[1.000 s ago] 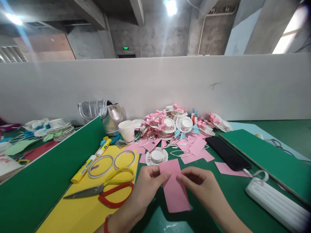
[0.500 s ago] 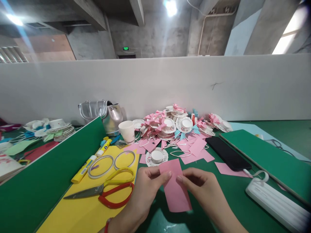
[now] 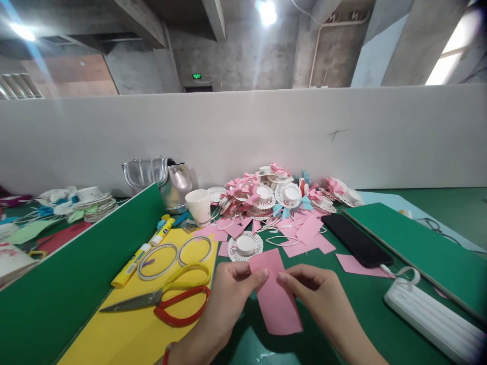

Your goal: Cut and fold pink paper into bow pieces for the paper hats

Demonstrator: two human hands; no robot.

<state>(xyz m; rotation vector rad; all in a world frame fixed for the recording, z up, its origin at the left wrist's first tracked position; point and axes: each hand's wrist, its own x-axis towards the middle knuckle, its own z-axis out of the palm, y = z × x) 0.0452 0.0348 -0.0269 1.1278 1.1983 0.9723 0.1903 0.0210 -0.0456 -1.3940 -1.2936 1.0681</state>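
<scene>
Both my hands pinch one pink paper rectangle (image 3: 277,299) just above the green table (image 3: 365,309). My left hand (image 3: 230,294) grips its left edge between thumb and forefinger. On the right edge, my right hand (image 3: 315,296) holds it the same way. The sheet's far end points towards a white paper-cup hat (image 3: 245,245). Loose pink paper pieces (image 3: 304,234) lie beyond it, in front of a heap of finished paper hats (image 3: 277,195).
Red-and-yellow scissors (image 3: 167,296), two tape rings (image 3: 173,257) and glue sticks (image 3: 142,253) lie on a yellow sheet (image 3: 114,334) at left. A paper cup (image 3: 198,205) and silver bag (image 3: 167,180) stand behind. A black phone (image 3: 355,241), white power bank (image 3: 433,317) and green boards (image 3: 422,248) are at right.
The pink paper has tilted slightly, its near end swinging a little to the right; both hands keep the same grip and have barely shifted.
</scene>
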